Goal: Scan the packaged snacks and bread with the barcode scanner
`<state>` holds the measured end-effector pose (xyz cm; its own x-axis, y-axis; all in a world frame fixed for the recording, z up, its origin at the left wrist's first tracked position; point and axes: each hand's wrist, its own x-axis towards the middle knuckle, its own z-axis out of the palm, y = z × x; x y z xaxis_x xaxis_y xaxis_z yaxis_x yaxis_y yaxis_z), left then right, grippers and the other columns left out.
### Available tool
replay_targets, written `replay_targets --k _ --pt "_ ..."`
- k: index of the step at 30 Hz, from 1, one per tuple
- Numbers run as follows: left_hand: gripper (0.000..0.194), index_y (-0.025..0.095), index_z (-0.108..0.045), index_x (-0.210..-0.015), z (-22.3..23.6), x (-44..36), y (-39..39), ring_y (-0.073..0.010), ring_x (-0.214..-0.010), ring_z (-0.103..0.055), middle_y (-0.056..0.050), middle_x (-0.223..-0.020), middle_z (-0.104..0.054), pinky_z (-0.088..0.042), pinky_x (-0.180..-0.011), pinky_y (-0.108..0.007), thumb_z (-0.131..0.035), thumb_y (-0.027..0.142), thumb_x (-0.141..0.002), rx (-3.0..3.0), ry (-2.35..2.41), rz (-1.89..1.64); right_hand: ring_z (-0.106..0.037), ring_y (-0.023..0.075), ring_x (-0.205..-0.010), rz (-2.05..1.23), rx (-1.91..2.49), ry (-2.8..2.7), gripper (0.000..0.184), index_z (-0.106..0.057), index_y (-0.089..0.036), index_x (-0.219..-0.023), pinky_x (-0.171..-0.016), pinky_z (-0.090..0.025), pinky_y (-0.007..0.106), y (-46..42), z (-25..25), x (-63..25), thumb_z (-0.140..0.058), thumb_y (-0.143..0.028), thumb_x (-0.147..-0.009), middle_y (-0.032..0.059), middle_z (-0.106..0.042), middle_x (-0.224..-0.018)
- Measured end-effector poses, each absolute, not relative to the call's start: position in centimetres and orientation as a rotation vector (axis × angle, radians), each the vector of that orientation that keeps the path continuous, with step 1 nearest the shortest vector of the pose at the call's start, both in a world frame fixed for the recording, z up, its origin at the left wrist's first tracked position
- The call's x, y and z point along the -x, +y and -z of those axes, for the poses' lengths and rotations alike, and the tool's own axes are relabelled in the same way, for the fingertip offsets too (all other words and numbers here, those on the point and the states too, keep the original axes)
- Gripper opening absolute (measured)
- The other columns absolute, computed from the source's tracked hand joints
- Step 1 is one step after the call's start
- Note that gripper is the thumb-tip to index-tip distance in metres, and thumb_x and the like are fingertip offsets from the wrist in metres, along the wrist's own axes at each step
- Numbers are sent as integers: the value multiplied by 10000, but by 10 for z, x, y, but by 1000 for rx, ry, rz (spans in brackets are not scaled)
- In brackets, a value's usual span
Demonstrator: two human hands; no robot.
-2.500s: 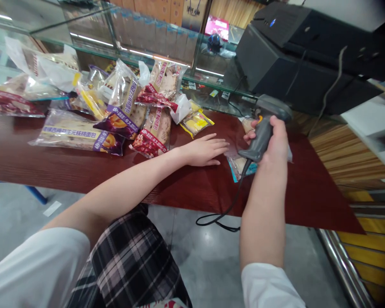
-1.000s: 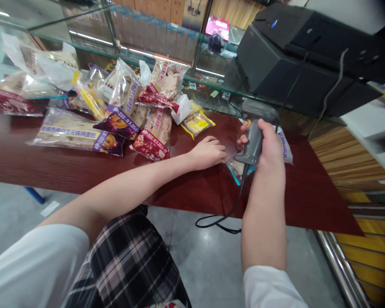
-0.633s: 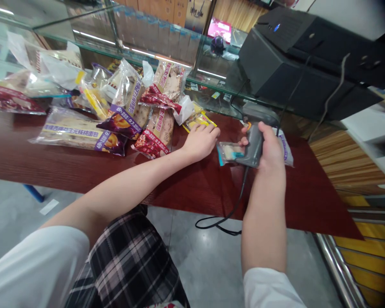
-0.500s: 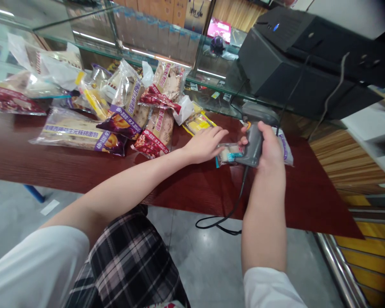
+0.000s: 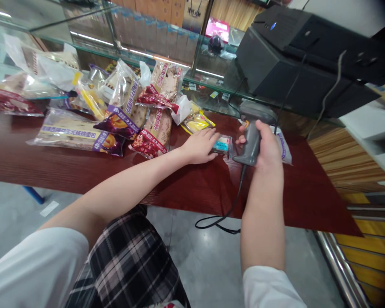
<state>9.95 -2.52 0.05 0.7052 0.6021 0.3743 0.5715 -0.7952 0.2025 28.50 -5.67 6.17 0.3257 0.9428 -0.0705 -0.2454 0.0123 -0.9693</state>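
Observation:
My left hand [image 5: 199,146] lies flat on the table with its fingertips at the left edge of a small clear packet with a blue label [image 5: 223,145]. My right hand [image 5: 263,143] is shut on the handle of a grey corded barcode scanner [image 5: 252,139], whose head points away from me just past the packet. Under that hand's far side lies a clear bag with a purple label [image 5: 282,146]. Left of my left hand are a yellow-labelled packet [image 5: 197,122] and a bread bag with a red label [image 5: 153,133].
Several more bagged breads [image 5: 77,139] are heaped on the dark red wooden counter [image 5: 192,188]. A black machine [image 5: 295,64] stands behind it on a glass display case [image 5: 147,55]. The scanner cable [image 5: 224,220] hangs below the counter edge, above a grey floor.
The small packet has shifted left and away from me and turned, now standing clear of the scanner. My left hand has drawn slightly back. My right hand and the scanner have barely moved.

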Motion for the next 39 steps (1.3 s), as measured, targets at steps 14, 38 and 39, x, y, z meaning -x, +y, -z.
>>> replay_targets --k 14,38,39 --pt "401 164 -627 -821 -12 -96 -5 -223 -850 -635 -70 -827 -681 -475 -840 -363 -399 470 -945 -2113 1030 -944 -470 65 -437 -1135 1022 -712 225 -601 -165 -768 -495 -516 250 -62 -75 -278 -546 -369 -843 2 -645 -711" --pt "340 165 -565 -1153 -9 -88 24 -254 -1081 -669 -114 -1084 -709 -524 -954 -417 -509 433 -951 -668 769 -1258 -580 97 -459 -1107 1220 -998 253 -619 -215 -841 -412 -480 226 -56 -52 -269 -708 -437 -757 -4 -707 -749" --pt "321 160 -568 -1139 -10 -88 24 -251 -1081 -669 -115 -1081 -709 -518 -962 -426 -497 416 -959 -682 775 -1252 -580 100 -458 -1101 1211 -1005 254 -613 -229 -842 -416 -489 230 -55 -52 -268 -714 -445 -756 -13 -701 -735"
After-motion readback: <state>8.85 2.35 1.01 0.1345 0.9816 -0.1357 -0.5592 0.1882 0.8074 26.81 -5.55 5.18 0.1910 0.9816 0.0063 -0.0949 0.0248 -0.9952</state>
